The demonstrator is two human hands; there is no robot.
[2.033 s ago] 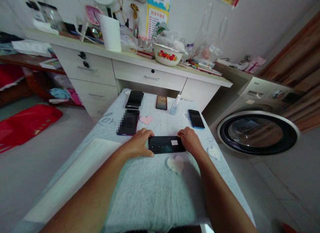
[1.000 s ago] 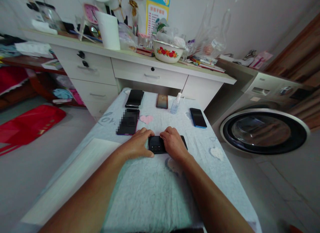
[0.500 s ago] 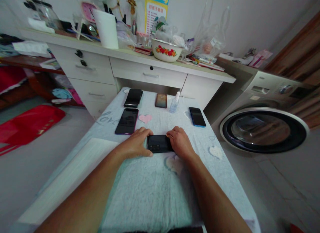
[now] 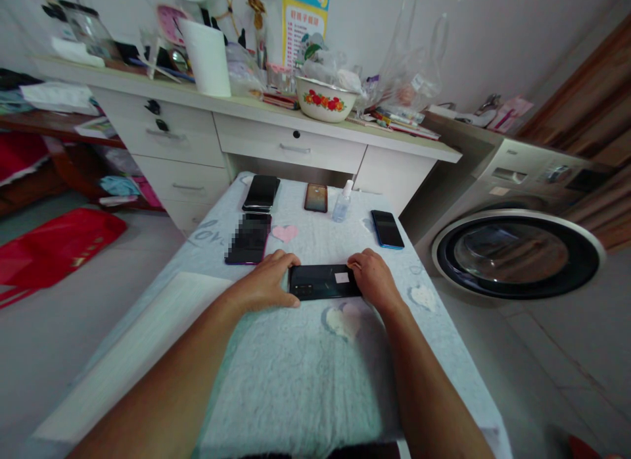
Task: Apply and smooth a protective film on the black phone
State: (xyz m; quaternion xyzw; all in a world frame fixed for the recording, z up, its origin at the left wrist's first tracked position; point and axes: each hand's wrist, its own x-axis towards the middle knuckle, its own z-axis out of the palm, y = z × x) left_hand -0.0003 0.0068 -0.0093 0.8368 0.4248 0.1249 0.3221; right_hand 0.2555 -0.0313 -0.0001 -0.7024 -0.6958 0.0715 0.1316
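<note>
A dark smartphone [image 4: 318,283] lies back side up on the cloth-covered table, its cameras at the left end and a small pale sticker toward the right. My left hand [image 4: 270,281] holds its left end, thumb at the near edge and fingers at the far corner. Around the right end my right hand [image 4: 375,276] is closed, with fingertips on the far corner; its thumb is mostly hidden. Beyond my left hand lies a phone with a purple-red edge [image 4: 254,242], partly pixelated.
Farther back are a stack of dark phones [image 4: 261,192], a brownish phone [image 4: 316,198], a clear spray bottle [image 4: 342,204] and a blue-edged phone [image 4: 387,229]. A pale flat strip [image 4: 142,347] lies at left. A washing machine [image 4: 517,176] stands to the right.
My right hand has slid to the right along the phone, uncovering more of its back and the pale sticker. The left hand has stayed at the camera end.
</note>
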